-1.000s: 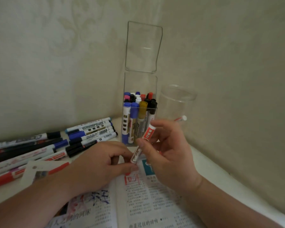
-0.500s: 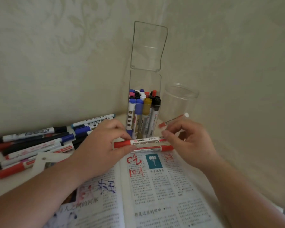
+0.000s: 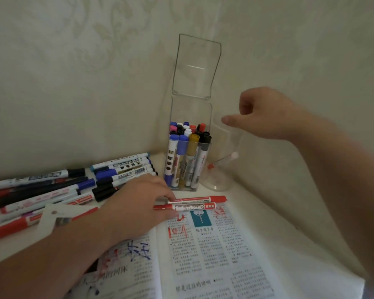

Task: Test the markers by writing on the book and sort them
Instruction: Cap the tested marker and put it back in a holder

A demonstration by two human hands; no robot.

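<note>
Head view; left hand (image 3: 136, 203) low over the desk (image 3: 253, 203), forefinger and thumb pinching the near ends of the red markers (image 3: 190, 206); two of them, side by side and touching, lying across the top edge of the open book (image 3: 209, 255); their long axis runs straight out to the right from the fingertips, almost level. Right hand (image 3: 266, 115) is raised well above and to the right of them, fingers curled in, thumb out, nothing in it that I can see; directly under it stands the clear cup (image 3: 219, 182), one, with one thin pen (image 3: 224, 160) leaning inside. Judgement: the left hand is much the nearer and already has the pair, so whichever marker goes next need only be lifted by its left end; the right hand would have to come down and leftward to meet it. Just beyond the left fingertips, the clear box (image 3: 189, 117), one, lid up; four markers upright in its front row, more behind, too crowded to count. Left of the left hand, loose markers (image 3: 52, 190) in a heap, overlapping, over a dozen by my guess; one white card (image 3: 52, 214) on them. Red scrawls on the page just below the pair; blue scrawl by the left wrist.
</note>
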